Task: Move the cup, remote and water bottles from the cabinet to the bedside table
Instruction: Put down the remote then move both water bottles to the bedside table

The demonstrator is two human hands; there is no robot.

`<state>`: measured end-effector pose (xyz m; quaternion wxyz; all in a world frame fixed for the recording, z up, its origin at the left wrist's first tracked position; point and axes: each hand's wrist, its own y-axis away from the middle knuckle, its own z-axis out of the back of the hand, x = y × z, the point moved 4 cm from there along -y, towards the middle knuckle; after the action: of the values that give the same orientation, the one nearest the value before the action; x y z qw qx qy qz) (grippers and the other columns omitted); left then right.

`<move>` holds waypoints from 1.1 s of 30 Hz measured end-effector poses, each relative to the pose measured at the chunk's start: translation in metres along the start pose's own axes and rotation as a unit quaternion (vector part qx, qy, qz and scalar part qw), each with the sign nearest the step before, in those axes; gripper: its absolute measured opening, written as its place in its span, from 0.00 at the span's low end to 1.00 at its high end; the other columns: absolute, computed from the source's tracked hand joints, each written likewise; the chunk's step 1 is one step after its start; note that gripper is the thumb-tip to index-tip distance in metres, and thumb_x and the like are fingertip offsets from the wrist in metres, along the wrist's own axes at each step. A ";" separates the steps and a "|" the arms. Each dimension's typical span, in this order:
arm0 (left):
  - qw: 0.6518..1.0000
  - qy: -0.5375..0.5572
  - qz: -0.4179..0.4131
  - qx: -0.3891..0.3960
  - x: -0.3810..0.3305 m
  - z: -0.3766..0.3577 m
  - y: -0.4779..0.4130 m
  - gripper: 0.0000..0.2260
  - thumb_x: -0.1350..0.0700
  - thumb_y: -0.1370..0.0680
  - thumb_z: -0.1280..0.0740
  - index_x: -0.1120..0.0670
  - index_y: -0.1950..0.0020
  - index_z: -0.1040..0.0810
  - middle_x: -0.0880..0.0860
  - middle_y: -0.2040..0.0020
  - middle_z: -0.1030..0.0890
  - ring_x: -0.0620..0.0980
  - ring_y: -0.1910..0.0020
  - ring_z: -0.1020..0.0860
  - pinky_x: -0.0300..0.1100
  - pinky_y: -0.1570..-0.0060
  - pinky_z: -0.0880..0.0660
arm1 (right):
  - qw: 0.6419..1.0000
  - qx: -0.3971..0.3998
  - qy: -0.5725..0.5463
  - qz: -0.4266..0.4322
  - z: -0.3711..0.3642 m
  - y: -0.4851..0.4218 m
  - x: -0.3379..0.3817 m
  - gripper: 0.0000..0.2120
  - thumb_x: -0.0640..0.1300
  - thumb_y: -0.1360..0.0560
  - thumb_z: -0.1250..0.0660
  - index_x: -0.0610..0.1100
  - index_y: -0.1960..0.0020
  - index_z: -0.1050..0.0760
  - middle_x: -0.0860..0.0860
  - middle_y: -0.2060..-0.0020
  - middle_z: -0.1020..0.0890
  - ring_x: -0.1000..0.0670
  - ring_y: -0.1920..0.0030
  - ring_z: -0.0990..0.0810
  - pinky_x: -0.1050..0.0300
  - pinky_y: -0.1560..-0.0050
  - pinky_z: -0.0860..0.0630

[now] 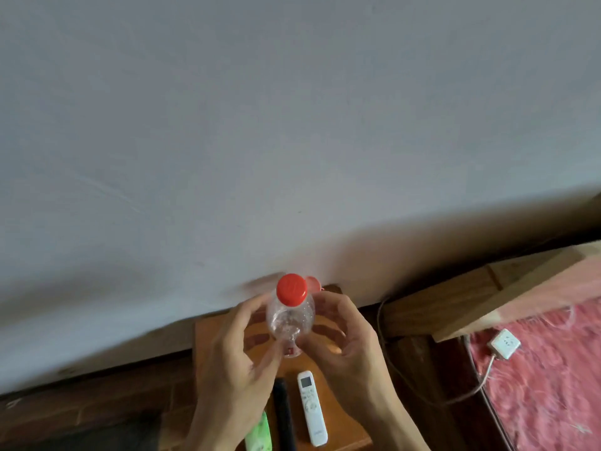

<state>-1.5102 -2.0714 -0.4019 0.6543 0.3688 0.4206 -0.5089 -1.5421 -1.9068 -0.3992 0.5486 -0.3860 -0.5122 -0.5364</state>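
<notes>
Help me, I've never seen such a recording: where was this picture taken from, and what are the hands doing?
No machine here: a person wears a wide-angle camera on the head, looking down at their own hands. The left hand and right hand both hold a clear bottle with a red cap over a wooden bedside table. On it lie a white remote, a dark long object and a green packet. A second red cap shows just behind the bottle.

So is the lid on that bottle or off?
On. The red cap sits on the neck of the water bottle held between the left hand and right hand.
</notes>
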 end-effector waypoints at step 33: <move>0.997 0.039 0.057 -0.015 0.258 -0.067 -0.118 0.20 0.59 0.27 0.22 0.50 0.36 0.21 0.47 0.44 0.15 0.43 0.47 0.16 0.41 0.46 0.19 | 0.995 -0.054 0.063 -0.056 -0.105 -0.125 -0.242 0.19 0.43 0.26 0.24 0.48 0.36 0.23 0.52 0.44 0.16 0.59 0.43 0.17 0.56 0.40 0.19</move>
<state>-1.6045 -2.1271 -0.6723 0.6711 0.4016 0.4318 -0.4494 -1.6249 -1.9780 -0.6698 0.5273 -0.3508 -0.4679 -0.6164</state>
